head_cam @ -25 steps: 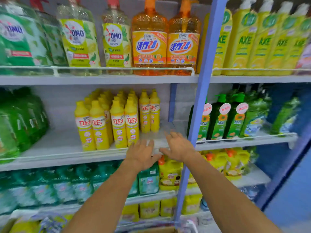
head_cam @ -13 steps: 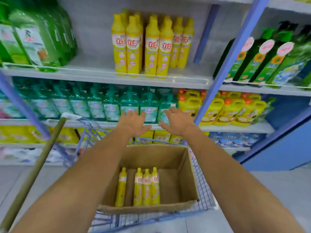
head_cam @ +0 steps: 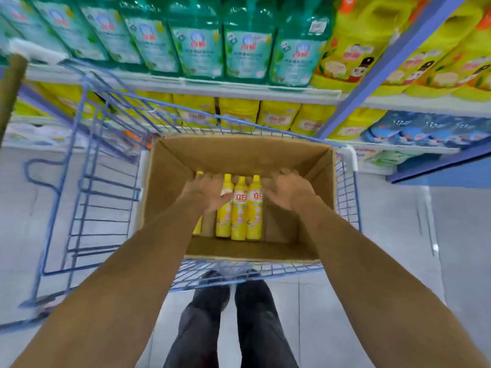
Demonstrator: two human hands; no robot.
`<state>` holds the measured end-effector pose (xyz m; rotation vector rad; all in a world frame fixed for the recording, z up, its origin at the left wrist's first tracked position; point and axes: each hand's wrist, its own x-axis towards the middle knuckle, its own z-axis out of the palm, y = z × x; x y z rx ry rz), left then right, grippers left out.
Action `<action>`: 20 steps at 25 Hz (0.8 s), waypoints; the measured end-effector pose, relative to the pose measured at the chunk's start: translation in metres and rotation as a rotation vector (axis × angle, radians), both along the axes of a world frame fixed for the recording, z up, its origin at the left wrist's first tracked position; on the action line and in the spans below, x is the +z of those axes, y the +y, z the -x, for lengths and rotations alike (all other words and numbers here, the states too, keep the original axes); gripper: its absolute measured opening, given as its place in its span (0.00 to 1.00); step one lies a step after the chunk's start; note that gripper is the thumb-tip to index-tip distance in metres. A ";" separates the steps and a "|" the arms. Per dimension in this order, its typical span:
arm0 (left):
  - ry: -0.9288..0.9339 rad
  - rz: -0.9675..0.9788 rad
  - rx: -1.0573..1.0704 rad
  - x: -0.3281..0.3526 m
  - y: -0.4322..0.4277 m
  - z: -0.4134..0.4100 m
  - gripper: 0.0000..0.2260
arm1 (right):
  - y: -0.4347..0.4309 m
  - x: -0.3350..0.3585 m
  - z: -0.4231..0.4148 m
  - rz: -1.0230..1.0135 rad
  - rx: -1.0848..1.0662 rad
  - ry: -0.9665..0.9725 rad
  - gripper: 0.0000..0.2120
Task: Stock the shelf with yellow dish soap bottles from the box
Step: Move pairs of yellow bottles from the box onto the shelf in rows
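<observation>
An open cardboard box [head_cam: 170, 187] sits in a blue wire cart [head_cam: 87, 197]. Several yellow dish soap bottles [head_cam: 240, 208] lie side by side on the box floor, caps pointing away from me; one more yellow bottle [head_cam: 198, 225] lies apart at the left, mostly hidden under my left forearm. My left hand [head_cam: 204, 192] is inside the box, fingers spread over the left bottles, holding nothing. My right hand [head_cam: 288, 191] hovers with spread fingers just right of the three bottles, also empty.
Store shelves rise beyond the cart: teal bottles [head_cam: 196, 41] on top, yellow jugs [head_cam: 356, 49] to the right, yellow containers [head_cam: 276, 115] below. A blue shelf post [head_cam: 372, 78] runs diagonally. A brown pole [head_cam: 10, 86] stands at the left. My dark shoes [head_cam: 231, 288] stand behind the cart.
My view has dropped from the shelf of yellow bottles to the box. Both hands have gone from the shelf edge down into the box, over the bottles.
</observation>
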<state>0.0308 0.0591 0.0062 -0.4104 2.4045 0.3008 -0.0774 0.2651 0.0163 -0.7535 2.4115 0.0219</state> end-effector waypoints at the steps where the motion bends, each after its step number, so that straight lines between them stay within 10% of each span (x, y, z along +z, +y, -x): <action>1: -0.032 -0.013 0.008 -0.020 -0.001 0.001 0.33 | 0.000 -0.017 0.000 -0.012 -0.007 -0.025 0.28; 20: 0.198 -0.290 0.352 -0.279 -0.015 0.034 0.26 | -0.036 -0.265 0.014 0.093 -0.309 -0.057 0.25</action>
